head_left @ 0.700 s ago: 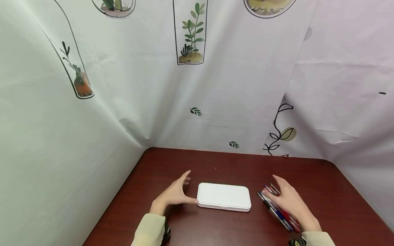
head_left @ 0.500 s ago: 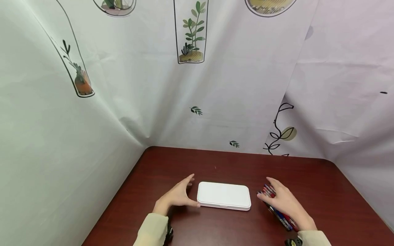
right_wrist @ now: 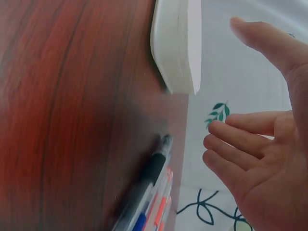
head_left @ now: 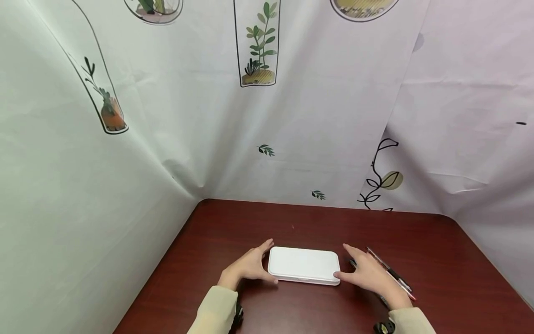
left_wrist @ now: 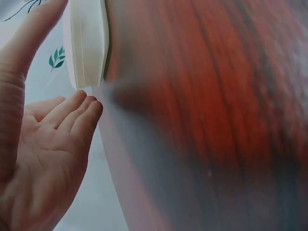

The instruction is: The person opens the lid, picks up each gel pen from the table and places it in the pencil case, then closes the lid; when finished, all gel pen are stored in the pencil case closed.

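Observation:
A flat white case (head_left: pixel 303 264) with rounded corners lies closed on the table. My left hand (head_left: pixel 248 265) is at its left end, thumb in front and fingers behind; in the left wrist view the fingertips (left_wrist: pixel 91 99) are right at the case's end (left_wrist: pixel 89 43). My right hand (head_left: pixel 367 274) hovers around the right end, its thumb overlapping the front right corner. In the right wrist view its fingers (right_wrist: pixel 236 149) are spread and hold nothing. Several pens (right_wrist: pixel 144 197), black, blue and red, lie beside the case, partly hidden under my right hand in the head view.
The dark red wooden table (head_left: pixel 325 222) has rounded back corners. A white cloth (head_left: pixel 313 116) printed with plants hangs behind it and along its left side. Two pens (head_left: pixel 390 269) show past the right hand.
Both hands have moved inward toward the case. The right hand has come left from over the pens to the case's right end. The case has stayed in place.

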A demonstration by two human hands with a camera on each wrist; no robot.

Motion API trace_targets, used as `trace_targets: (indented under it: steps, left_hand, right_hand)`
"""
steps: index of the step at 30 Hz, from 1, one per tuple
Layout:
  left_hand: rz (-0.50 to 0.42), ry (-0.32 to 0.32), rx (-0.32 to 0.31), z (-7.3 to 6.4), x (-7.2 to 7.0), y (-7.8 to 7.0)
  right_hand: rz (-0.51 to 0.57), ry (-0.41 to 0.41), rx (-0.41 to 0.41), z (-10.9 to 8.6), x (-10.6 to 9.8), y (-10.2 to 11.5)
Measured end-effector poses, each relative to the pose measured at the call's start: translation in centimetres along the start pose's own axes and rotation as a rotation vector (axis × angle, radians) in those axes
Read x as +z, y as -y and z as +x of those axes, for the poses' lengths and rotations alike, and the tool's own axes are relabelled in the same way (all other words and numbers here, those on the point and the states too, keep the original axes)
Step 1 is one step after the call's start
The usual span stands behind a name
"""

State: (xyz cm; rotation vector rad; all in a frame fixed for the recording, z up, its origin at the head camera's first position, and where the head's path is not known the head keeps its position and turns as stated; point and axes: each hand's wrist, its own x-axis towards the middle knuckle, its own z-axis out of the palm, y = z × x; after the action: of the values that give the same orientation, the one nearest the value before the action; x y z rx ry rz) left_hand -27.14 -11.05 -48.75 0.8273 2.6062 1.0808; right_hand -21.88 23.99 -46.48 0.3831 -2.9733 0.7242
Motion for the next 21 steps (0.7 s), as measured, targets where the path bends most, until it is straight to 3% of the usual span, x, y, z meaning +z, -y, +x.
trace_targets:
  steps: [5, 12, 21]
  left_hand:
    - [0.067, -0.025, -0.016, 0.3, 0.4, 0.0]
    - [0.086, -0.03, -0.056, 0.6, 0.6, 0.0]
    - [0.128, -0.041, -0.047, 0.8, 0.9, 0.0]
  right_hand:
    - [-0.011, 0.026, -0.029, 0.5, 0.7, 0.7]
    - [-0.019, 0.05, -0.064, 1.6, 1.6, 1.2]
    - [-0.006, 0.114, -0.068, 2.4, 2.8, 2.4]
